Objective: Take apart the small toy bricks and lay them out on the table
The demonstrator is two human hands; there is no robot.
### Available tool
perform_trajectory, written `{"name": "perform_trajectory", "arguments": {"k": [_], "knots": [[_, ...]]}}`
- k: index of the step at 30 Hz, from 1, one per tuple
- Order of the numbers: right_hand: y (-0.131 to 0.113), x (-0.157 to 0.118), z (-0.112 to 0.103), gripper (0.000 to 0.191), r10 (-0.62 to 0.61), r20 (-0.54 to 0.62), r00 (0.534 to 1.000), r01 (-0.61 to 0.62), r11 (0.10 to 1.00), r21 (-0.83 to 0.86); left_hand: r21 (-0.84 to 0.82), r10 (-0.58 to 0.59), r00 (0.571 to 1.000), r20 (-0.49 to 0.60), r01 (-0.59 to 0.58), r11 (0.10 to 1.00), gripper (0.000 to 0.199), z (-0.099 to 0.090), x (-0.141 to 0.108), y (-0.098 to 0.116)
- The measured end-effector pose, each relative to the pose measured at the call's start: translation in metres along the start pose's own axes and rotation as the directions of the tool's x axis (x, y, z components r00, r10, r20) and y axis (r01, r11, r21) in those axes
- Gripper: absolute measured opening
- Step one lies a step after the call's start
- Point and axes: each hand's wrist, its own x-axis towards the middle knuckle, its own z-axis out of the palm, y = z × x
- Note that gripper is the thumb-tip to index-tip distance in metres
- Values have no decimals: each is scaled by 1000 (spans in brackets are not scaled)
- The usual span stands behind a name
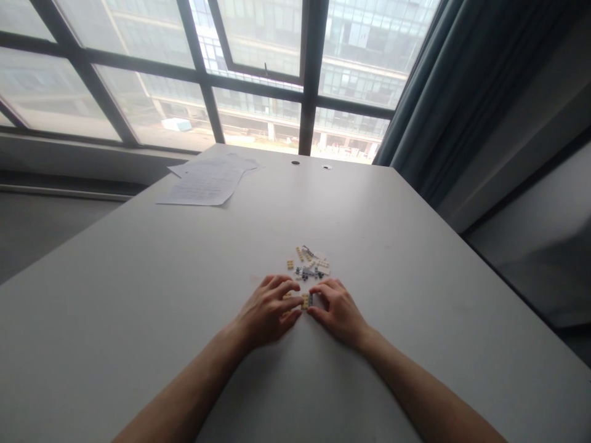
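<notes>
Low in the middle of the white table (295,215), a small tan brick piece (305,300) lies between my two hands. My left hand (273,306) is on its left side, fingers bent and apart, with more tan partly hidden beneath them. Thumb and fingers of my right hand (336,307) close round a dark grey piece (311,299) at the tan piece's right side. Just beyond my fingers is a loose group of small building bricks: a tan brick (290,264), grey parts (306,271) and white pieces (323,264).
Several printed sheets (203,181) lie overlapping at the table's far left. Two round cable holes (295,163) are near the far edge. Behind the table stand large windows (258,117), with a dark blue curtain (429,92) at the right.
</notes>
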Motion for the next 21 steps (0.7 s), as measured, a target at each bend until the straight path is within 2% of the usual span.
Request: {"name": "perform_trajectory", "arguments": {"k": [16,19,21], "knots": [[2,0,2,29,-30,8,1000,30,1000,-5,-17,-8,1000,13,9,1000,15,1,1,1],[3,-1,2,38,-28,-3,1000,28,1000,8,-4,-2,1000,-8,2,1000,17,2,-1,0],[4,-1,3,45,-26,-17,1000,26,999,31,13,-18,998,-64,19,1000,16,3,-3,-2]]}}
